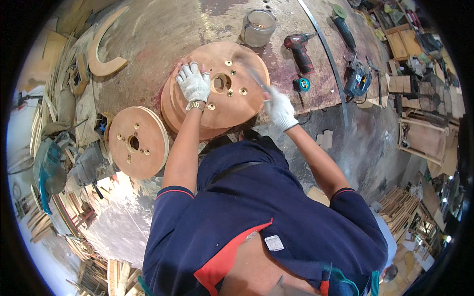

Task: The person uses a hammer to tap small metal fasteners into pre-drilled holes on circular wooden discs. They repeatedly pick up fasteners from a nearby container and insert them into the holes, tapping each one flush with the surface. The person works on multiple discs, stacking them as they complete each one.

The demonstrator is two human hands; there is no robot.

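Observation:
A round plywood disc point(237, 105) with a central hole and several brass-coloured metal inserts lies on top of other discs at the bench's near edge. My left hand point(194, 85), in a white glove, is flat on the left part of the disc with its fingers stretched out. My gloved right hand point(280, 109) is closed at the disc's right edge around the handle of a hammer point(255, 76). Motion smears the hammer's head above the disc, so whether it touches the wood cannot be told.
Beyond the disc stands a clear jar point(258, 28) with small parts. To its right lie a red drill point(299, 53), a tape measure point(301, 85), a metal strip point(326, 47), an angle grinder point(343, 30) and a jigsaw point(358, 79). More discs point(137, 142) are at left, near a curved wooden piece point(100, 48).

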